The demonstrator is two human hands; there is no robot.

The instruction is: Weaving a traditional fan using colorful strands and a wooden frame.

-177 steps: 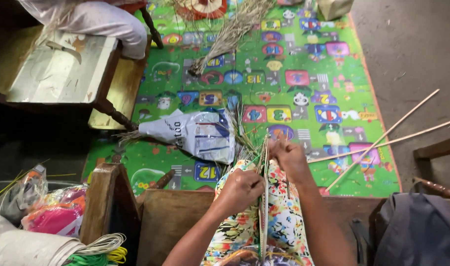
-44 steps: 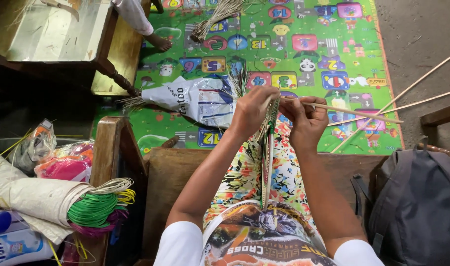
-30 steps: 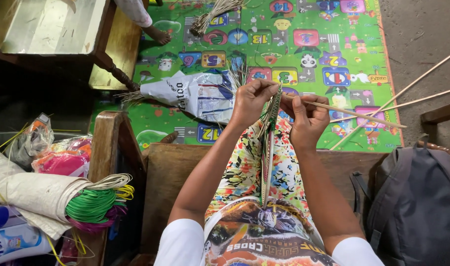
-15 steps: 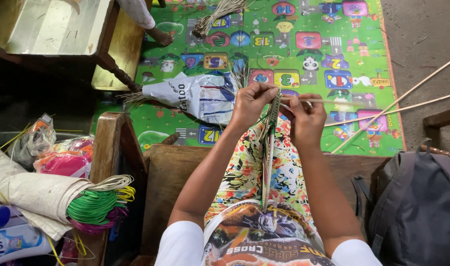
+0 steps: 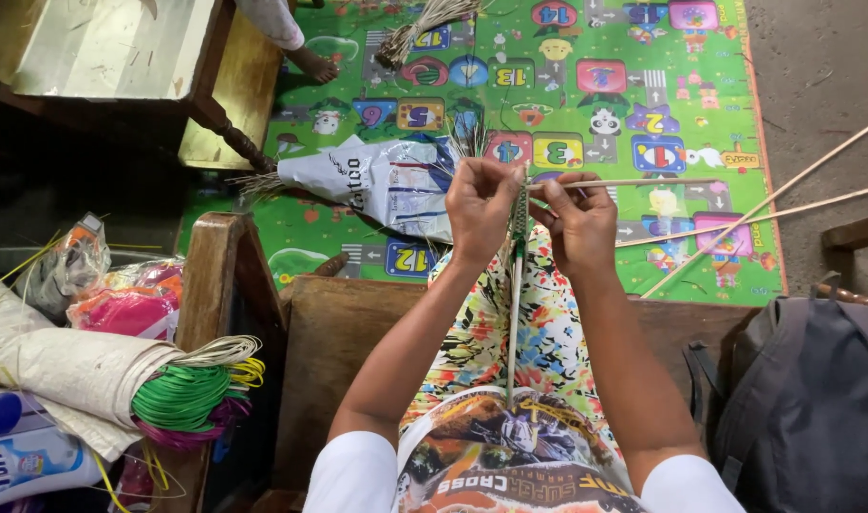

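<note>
i am looking down at my left hand (image 5: 480, 207) and right hand (image 5: 578, 220), raised together over my lap above a green play mat (image 5: 586, 85). both are pinching the far end of a narrow woven strip (image 5: 516, 275), grips clamped on it, likely to keep it taut. its long axis is running near to far, from my waist up to my fingers. my right hand is also holding a thin stick (image 5: 633, 182), pointing right, crosswise.

Right hand (image 5: 578, 220) now grips thin stick (image 5: 633, 182); hands closer.
</note>
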